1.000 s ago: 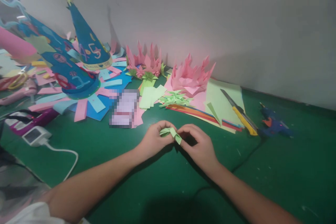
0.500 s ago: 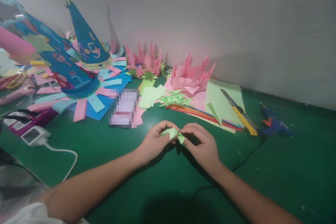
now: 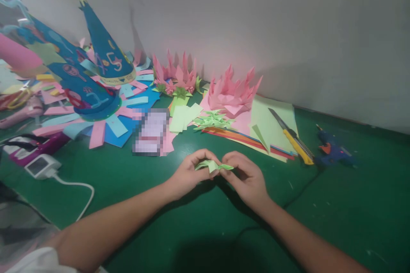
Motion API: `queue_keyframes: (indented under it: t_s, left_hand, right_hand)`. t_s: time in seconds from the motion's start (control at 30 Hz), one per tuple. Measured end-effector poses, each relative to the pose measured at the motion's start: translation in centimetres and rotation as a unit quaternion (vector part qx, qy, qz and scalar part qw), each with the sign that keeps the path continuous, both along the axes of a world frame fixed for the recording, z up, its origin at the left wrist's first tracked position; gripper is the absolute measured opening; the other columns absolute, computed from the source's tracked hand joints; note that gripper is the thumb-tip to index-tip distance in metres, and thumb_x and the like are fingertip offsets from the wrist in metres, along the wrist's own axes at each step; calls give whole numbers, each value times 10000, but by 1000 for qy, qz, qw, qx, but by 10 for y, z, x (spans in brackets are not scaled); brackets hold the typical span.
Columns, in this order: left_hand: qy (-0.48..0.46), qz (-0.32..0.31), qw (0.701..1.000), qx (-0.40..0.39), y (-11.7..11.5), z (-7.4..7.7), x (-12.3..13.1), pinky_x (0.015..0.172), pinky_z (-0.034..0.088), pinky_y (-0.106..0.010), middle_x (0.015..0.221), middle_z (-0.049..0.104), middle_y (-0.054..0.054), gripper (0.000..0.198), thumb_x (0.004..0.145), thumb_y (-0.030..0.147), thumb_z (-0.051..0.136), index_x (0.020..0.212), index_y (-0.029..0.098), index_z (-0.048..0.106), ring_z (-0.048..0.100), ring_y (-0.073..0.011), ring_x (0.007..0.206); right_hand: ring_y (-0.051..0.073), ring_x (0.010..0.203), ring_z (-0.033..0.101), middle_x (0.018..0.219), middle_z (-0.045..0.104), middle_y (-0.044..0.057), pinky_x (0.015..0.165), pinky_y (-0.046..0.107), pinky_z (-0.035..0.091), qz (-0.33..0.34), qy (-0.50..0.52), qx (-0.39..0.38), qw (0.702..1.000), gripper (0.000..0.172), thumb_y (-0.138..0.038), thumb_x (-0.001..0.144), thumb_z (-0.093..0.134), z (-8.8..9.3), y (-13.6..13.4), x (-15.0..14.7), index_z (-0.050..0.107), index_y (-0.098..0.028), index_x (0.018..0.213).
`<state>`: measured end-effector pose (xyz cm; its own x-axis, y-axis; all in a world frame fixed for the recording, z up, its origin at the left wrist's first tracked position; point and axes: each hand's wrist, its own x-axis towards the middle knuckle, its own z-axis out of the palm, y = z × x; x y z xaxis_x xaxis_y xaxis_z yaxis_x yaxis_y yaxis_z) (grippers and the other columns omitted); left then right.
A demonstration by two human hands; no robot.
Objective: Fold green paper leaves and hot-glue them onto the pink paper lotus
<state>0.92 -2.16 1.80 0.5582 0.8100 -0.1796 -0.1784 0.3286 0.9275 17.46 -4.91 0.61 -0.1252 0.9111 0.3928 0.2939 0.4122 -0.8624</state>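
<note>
A small piece of folded light green paper (image 3: 210, 165) is pinched between my two hands above the green table. My left hand (image 3: 191, 173) is closed on its left part, with the thumb in front and the fingers behind. Its right end, a pointed flap, sits between the thumb and fingers of my right hand (image 3: 246, 176). Beyond my hands lies a cluster of folded green paper leaves (image 3: 214, 120). A pink folded-paper crown (image 3: 233, 91) stands just behind that cluster.
A yellow box cutter (image 3: 297, 146) with its blade out and a blue glue gun (image 3: 335, 149) lie to the right. Blue cone hats (image 3: 107, 51), paper strips and a blurred-out phone-like object (image 3: 150, 132) are on the left. A white cable (image 3: 91, 190) runs near my left forearm.
The right flap of the folded green paper pointed downward before and now stretches out sideways to the right. My hands stay in nearly the same place.
</note>
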Motion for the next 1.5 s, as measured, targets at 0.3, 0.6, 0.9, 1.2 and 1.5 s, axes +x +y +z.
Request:
queue_keyframes:
  t_s: [0.3,0.6,0.9,1.2,1.5]
  left_hand:
    - [5,3,999,38,-2,0,1,611,391,-208,817,524,-11,250,664,340,699,789,154,589,497,-84,674]
    - [110,11,993,31,0,-2,5,542,400,-198,627,551,16,281,724,385,630,800,138,521,486,-60,531]
    - [103,8,994,-46,4,-8,6,533,438,-199,595,608,-8,274,704,368,641,761,130,519,546,-72,505]
    - [146,-10,989,-13,4,-8,4,552,462,-202,550,600,10,210,676,258,658,816,110,611,544,-71,496]
    - [142,-58,987,-56,11,-5,-3,568,465,-202,562,617,-14,248,689,290,668,841,100,621,567,-80,524]
  right_hand:
    - [156,682,544,721,558,24,630,298,457,-2,25,-32,999,126,-242,821,541,-1,-2,2,543,-207,699]
    - [145,666,535,702,564,16,628,270,431,-18,-24,-62,998,146,-273,836,528,-2,1,0,551,-195,715]
    - [137,692,550,795,570,22,628,261,463,-10,0,-102,995,103,-271,847,491,-4,0,0,545,-202,901]
    - [149,716,537,791,555,28,627,273,453,18,-72,-16,997,118,-179,799,529,0,2,2,593,-214,892]
    - [139,711,538,764,555,7,655,264,434,29,-51,-48,997,108,-116,784,489,-7,2,4,541,-210,786]
